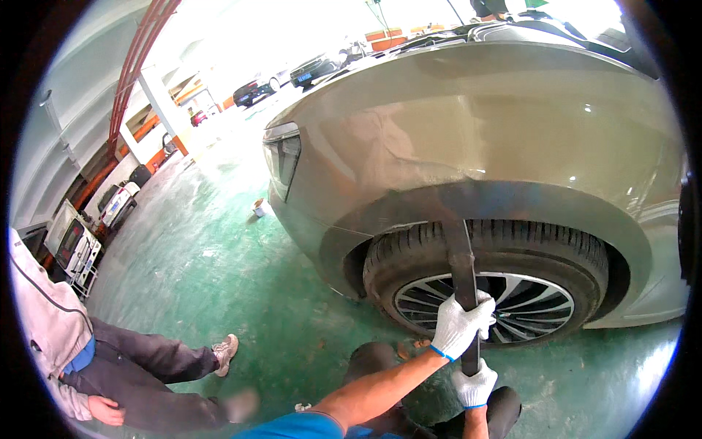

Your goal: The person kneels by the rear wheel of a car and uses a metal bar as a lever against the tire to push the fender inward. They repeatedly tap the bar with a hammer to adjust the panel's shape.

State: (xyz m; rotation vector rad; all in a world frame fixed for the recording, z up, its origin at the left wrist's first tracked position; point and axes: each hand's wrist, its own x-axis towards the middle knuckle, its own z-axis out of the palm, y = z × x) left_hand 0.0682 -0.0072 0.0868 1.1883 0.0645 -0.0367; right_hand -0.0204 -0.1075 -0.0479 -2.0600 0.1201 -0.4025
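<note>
My left hand (pixel 464 322), in a white knit glove with a blue cuff, is wrapped around the middle of a long dark flat bar (pixel 463 271). Lower down, my right hand (pixel 474 385), gloved the same way, is closed around the bar's near end. The bar stands nearly upright in front of the wheel (pixel 486 307). Its far end reaches the wheel arch above the tire (pixel 409 256); whether it goes behind the arch edge I cannot tell. The bronze fender (pixel 526 117) above shows creases and a scuffed patch near the arch.
A person (pixel 139 358) in dark trousers stands at the left, one shoe near my knee. A small bucket (pixel 259 208) sits on the green floor (pixel 212 256) beside the bumper. Car parts (pixel 73 241) lean along the left wall. Parked cars (pixel 256 91) stand farther back.
</note>
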